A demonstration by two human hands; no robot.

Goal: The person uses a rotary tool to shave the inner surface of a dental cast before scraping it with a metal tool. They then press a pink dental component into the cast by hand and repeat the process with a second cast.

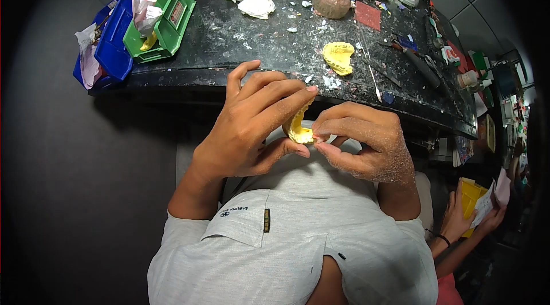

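My left hand (pixel 252 119) grips a yellow dental cast (pixel 301 132) between thumb and fingers, in front of my chest just off the table edge. The cast is tilted, and the fingers cover part of it. At the cast's lower right end, the fingertips of my right hand (pixel 366 140) are pinched together; a small pale pinkish bit shows there, too small to name. White dust coats the back of my right hand. Another yellow dental cast (pixel 339 57) lies on the dark table (pixel 229 47), beyond my hands, with white crumbs beside it.
Green (pixel 172 24) and blue bins (pixel 114 36) with papers stand at the left table edge. Crumpled white tissue (pixel 258 6), a dusty round jar (pixel 331 1), a red sheet (pixel 367 16) and a long-handled knife (pixel 424 67) lie about. Another person's hands hold a yellow bin (pixel 471 199) at right.
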